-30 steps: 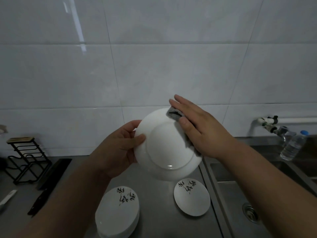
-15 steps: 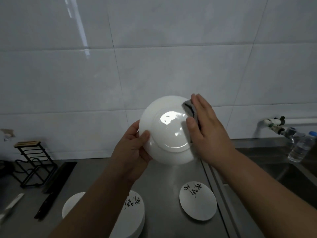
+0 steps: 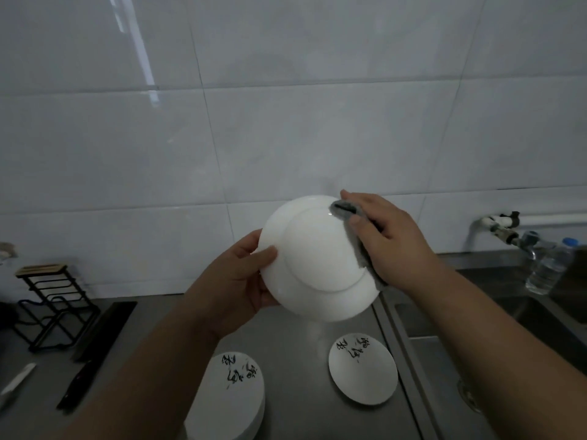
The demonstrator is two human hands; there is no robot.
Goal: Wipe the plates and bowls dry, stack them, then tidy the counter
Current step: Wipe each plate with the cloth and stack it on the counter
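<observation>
One plate (image 3: 317, 258): left fingers (image 3: 266, 255) curled round its rim, right fingers (image 3: 374, 206) flat on cloth (image 3: 344, 209).

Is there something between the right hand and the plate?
Yes. A grey cloth lies under the right hand, pressed on the upper right of the plate. The left hand grips the rim bare.

Above the steel counter (image 3: 295, 354) we hold a white plate (image 3: 317, 265) in mid-air, our left hand (image 3: 235, 281) gripping its rim and our right hand (image 3: 390, 239) pressing a grey cloth (image 3: 344, 211) on it. Beneath, a bare lane runs between the plate stack (image 3: 228, 401) and a single small plate (image 3: 362, 373). A black rack (image 3: 54, 306), dark tray (image 3: 104, 328) and knife (image 3: 77, 389) crowd the left. The sink (image 3: 438, 376) opens on the right, with the tap (image 3: 505, 230) and water bottle (image 3: 549, 268) by its far edge.
</observation>
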